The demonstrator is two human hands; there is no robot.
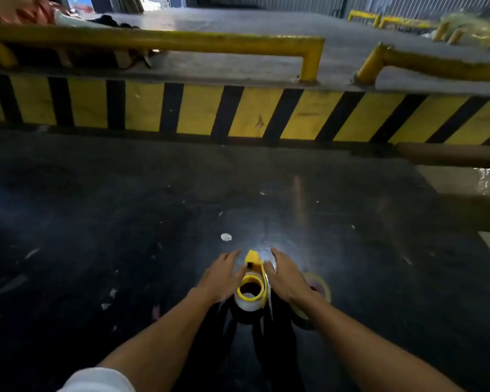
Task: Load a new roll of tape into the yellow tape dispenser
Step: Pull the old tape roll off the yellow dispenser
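Dark, scuffed floor (125, 222) underfoot, speckled with pale scraps and one small white fleck (226, 237). Beyond it, a raised concrete platform edged with a yellow-and-black striped curb (181, 111); on top, yellow pipe railings (164, 41). At far right, a long brown tube (450, 155) along the curb's foot. Low in the middle, a yellow tape dispenser (253, 274) held above the floor between two bare hands, with a clear tape roll (245, 301) seated on its yellow hub. Just to the right and partly hidden by the wrist, a second, tan roll of tape (320, 287) on the floor. Left hand (219, 278) against the dispenser's left side, fingers spread and extended, thumb touching the body. Right hand (287, 277) on the right side, fingers likewise loose and outstretched, thumb pressed near the plate. Neither hand closed in a firm grip; blurred by motion.
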